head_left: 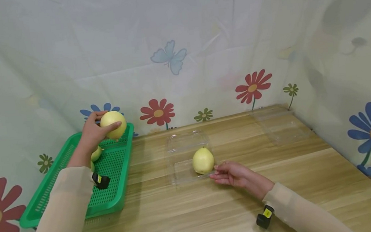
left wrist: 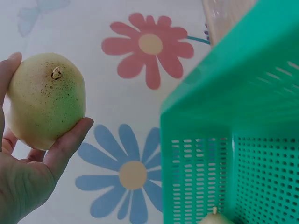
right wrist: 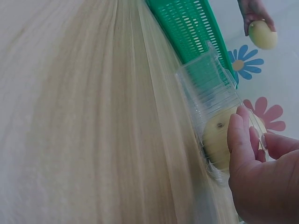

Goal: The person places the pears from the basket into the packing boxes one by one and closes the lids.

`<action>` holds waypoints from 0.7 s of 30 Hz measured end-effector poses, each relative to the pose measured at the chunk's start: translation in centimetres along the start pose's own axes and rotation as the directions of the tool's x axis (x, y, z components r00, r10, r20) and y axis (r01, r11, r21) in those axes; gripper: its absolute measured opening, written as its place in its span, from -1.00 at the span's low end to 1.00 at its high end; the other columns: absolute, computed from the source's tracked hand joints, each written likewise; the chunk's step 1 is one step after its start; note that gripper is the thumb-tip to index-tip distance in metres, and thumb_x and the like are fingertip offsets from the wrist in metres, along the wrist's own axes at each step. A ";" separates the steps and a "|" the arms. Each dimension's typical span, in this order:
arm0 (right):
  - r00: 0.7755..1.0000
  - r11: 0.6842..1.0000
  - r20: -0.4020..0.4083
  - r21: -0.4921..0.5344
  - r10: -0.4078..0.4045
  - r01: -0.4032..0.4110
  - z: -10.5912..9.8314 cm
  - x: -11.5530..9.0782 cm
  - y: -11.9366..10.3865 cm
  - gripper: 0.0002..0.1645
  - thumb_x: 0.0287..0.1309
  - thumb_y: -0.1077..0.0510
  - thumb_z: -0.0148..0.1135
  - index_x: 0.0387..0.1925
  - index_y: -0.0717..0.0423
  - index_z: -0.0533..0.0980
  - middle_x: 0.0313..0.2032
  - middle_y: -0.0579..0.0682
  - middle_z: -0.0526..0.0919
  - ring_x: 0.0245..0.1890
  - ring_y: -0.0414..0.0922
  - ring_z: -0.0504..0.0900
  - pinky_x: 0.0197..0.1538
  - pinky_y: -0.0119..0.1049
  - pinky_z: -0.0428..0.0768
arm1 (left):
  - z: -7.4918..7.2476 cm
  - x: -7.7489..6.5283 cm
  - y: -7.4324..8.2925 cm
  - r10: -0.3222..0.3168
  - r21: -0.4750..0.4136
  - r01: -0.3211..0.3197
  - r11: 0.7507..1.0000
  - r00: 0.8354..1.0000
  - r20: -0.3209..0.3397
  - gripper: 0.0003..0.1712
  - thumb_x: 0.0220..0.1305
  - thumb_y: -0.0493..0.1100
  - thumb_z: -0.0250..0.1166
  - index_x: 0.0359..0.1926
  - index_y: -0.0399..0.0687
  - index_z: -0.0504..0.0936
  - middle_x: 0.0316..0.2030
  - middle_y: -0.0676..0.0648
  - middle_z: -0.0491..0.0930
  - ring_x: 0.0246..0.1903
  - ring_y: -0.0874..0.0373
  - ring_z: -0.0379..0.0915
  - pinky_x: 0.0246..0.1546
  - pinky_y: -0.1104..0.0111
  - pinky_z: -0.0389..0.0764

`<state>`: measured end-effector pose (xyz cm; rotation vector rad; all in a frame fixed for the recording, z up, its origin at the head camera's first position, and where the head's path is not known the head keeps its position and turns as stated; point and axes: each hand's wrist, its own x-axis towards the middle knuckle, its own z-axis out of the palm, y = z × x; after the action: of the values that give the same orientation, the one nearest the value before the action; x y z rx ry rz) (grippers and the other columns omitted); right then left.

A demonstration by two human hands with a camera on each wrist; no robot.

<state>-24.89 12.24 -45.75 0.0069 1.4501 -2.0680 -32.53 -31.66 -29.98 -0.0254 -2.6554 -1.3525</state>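
My left hand (head_left: pixel 93 133) grips a yellow pear (head_left: pixel 114 123) above the back end of a green basket (head_left: pixel 124 176). In the left wrist view, fingers and thumb curl round this pear (left wrist: pixel 49 100), whose short stem faces the camera. More pears (head_left: pixel 96 153) lie in the basket, partly hidden by my left arm. A clear plastic box (head_left: pixel 182 171) stands on the table, with one pear (head_left: pixel 203 160) in its right front part. My right hand (head_left: pixel 232 174) pinches the near right edge of that box, its fingers close beside the pear inside.
Another clear plastic container (head_left: pixel 282 126) lies at the back right of the wooden table (head_left: pixel 188 219). A curtain (head_left: pixel 202 81) printed with flowers and a butterfly hangs behind the table and along both sides. The basket stands at the left against it.
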 end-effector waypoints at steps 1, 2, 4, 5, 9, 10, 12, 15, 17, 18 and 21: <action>1.000 1.000 0.000 -0.001 0.000 0.000 0.0 0.0 0.0 -0.73 0.55 0.32 -0.12 -0.33 0.10 0.41 -0.48 -0.11 0.70 -0.31 -0.24 0.81 -0.10 -0.39 0.77 | 0.1 -0.1 0.2 0.000 0.001 0.000 1.000 1.000 -0.002 0.01 0.28 0.19 0.41 0.53 -0.16 0.14 0.38 -0.33 0.19 0.18 -0.10 0.31 -0.29 0.46 0.73; 1.000 1.000 0.000 -0.002 0.000 0.000 0.0 0.0 0.0 -0.73 0.55 0.32 -0.13 -0.33 0.10 0.41 -0.48 -0.11 0.70 -0.31 -0.24 0.81 -0.10 -0.39 0.77 | 0.2 -0.2 0.5 -0.002 0.002 0.002 1.000 1.000 -0.004 0.02 0.28 0.20 0.41 0.53 -0.15 0.14 0.39 -0.33 0.19 0.20 -0.12 0.31 -0.28 0.47 0.72; 1.000 1.000 0.001 -0.002 0.000 0.000 0.0 0.0 0.1 -0.74 0.55 0.32 -0.13 -0.32 0.10 0.41 -0.48 -0.11 0.70 -0.31 -0.25 0.81 -0.10 -0.39 0.77 | 0.3 -0.4 0.9 0.001 0.007 -0.001 1.000 1.000 -0.007 0.03 0.27 0.21 0.42 0.54 -0.13 0.14 0.40 -0.32 0.20 0.24 -0.15 0.31 -0.29 0.54 0.67; 1.000 1.000 0.001 -0.002 0.000 0.000 0.0 0.0 0.1 -0.74 0.55 0.32 -0.13 -0.32 0.10 0.41 -0.48 -0.11 0.71 -0.32 -0.25 0.81 -0.10 -0.39 0.77 | 0.4 -0.6 1.1 0.003 0.003 -0.003 1.000 1.000 -0.006 0.03 0.26 0.21 0.42 0.54 -0.12 0.14 0.40 -0.32 0.20 0.26 -0.17 0.31 -0.30 0.56 0.65; 1.000 1.000 0.005 0.004 0.002 -0.002 -0.1 0.0 0.1 -0.73 0.54 0.32 -0.13 -0.32 0.10 0.42 -0.48 -0.11 0.71 -0.32 -0.25 0.81 -0.12 -0.40 0.77 | 0.9 -1.2 1.8 0.013 0.008 -0.013 1.000 1.000 -0.014 0.03 0.26 0.22 0.42 0.54 -0.09 0.14 0.41 -0.31 0.23 0.29 -0.19 0.30 -0.27 0.57 0.60; 1.000 1.000 0.006 0.005 0.003 -0.003 -0.1 0.0 0.1 -0.73 0.54 0.32 -0.13 -0.33 0.10 0.42 -0.48 -0.11 0.71 -0.32 -0.25 0.81 -0.13 -0.40 0.77 | 1.0 -1.4 1.9 0.013 0.010 -0.012 1.000 1.000 -0.017 0.03 0.26 0.22 0.42 0.54 -0.08 0.14 0.41 -0.30 0.23 0.29 -0.18 0.30 -0.24 0.55 0.60; 1.000 1.000 0.009 0.007 0.003 -0.003 -0.1 -0.1 0.1 -0.72 0.54 0.33 -0.14 -0.34 0.09 0.42 -0.49 -0.11 0.71 -0.33 -0.25 0.81 -0.13 -0.41 0.77 | 1.2 -1.7 2.3 0.013 0.014 -0.012 1.000 1.000 -0.027 0.03 0.26 0.23 0.42 0.54 -0.08 0.14 0.41 -0.29 0.25 0.29 -0.18 0.29 -0.15 0.45 0.59; 1.000 1.000 0.011 0.006 0.007 -0.007 -0.1 -0.1 0.1 -0.71 0.54 0.33 -0.14 -0.34 0.09 0.43 -0.49 -0.11 0.72 -0.33 -0.25 0.81 -0.13 -0.40 0.77 | 1.6 -2.3 3.0 0.017 0.017 -0.016 1.000 0.999 -0.044 0.03 0.25 0.23 0.42 0.54 -0.07 0.15 0.41 -0.28 0.27 0.29 -0.18 0.29 -0.03 0.30 0.54; 1.000 1.000 0.012 0.004 0.006 -0.006 -0.2 -0.1 0.1 -0.71 0.54 0.33 -0.14 -0.34 0.09 0.43 -0.48 -0.10 0.72 -0.32 -0.25 0.81 -0.12 -0.40 0.77 | 1.9 -2.7 3.5 0.030 0.009 -0.030 1.000 0.998 -0.058 0.01 0.26 0.21 0.43 0.53 -0.07 0.17 0.41 -0.27 0.28 0.28 -0.17 0.28 0.01 0.23 0.52; 1.000 1.000 0.012 0.004 0.007 -0.007 -0.3 0.0 0.1 -0.71 0.54 0.32 -0.14 -0.33 0.10 0.43 -0.48 -0.10 0.72 -0.32 -0.25 0.81 -0.11 -0.40 0.77 | 2.0 -2.9 3.7 0.038 0.004 -0.038 0.999 0.997 -0.067 -0.01 0.26 0.19 0.43 0.53 -0.07 0.18 0.40 -0.27 0.29 0.27 -0.15 0.28 0.02 0.21 0.52; 1.000 1.000 0.014 0.006 0.010 -0.010 -0.4 0.0 0.2 -0.72 0.54 0.32 -0.14 -0.31 0.11 0.45 -0.48 -0.10 0.71 -0.31 -0.24 0.81 -0.09 -0.39 0.77 | 2.5 -3.5 4.3 0.065 -0.007 -0.066 0.998 0.993 -0.095 -0.05 0.27 0.15 0.44 0.51 -0.08 0.22 0.38 -0.26 0.32 0.22 -0.07 0.28 -0.02 0.22 0.52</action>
<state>-24.91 12.50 -46.06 0.0022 1.4329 -2.0610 -28.99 -26.86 -28.51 -0.0482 -2.5463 -1.3131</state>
